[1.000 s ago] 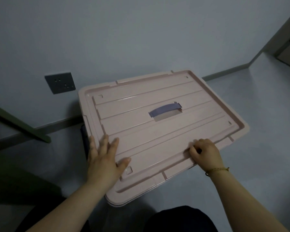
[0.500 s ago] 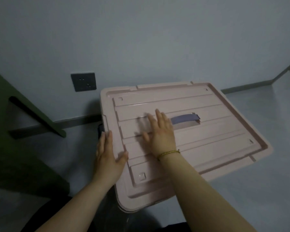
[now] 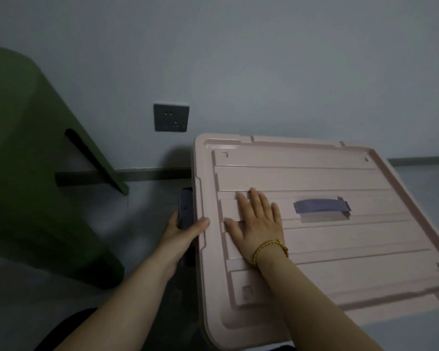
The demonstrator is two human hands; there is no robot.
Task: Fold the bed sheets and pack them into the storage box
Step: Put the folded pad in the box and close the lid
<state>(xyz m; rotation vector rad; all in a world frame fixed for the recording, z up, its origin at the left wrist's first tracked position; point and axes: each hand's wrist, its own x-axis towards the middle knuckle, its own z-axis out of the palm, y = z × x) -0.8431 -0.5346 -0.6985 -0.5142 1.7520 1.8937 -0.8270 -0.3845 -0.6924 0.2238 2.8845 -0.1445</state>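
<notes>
The storage box stood on the pale floor against the grey wall, closed under its broad pink lid, which filled the right half of the view and hid whatever lay inside. The lid was ribbed with long shallow steps and had a raised rim, and a flat purple handle lay folded in a recess near its middle. On the box's left side, just under the lid's rim, a dark side clip stood upright. To the left of the box, a large piece of green furniture with a slanted leg took up the corner, its dark slot facing the room; it stood near the box but apart from it, with a strip of floor between them. A grey wall socket sat on the wall above the gap, and a dark skirting board ran along the wall's foot behind both. The right hand lay flat on the lid to the left of the handle, palm down, fingers straight and slightly spread, pressing the ribbed surface. The left hand reached to the box's left edge, its thumb on the lid's rim and its fingers wrapped behind the side clip, gripping it. A thin yellow bracelet circled the right wrist.
</notes>
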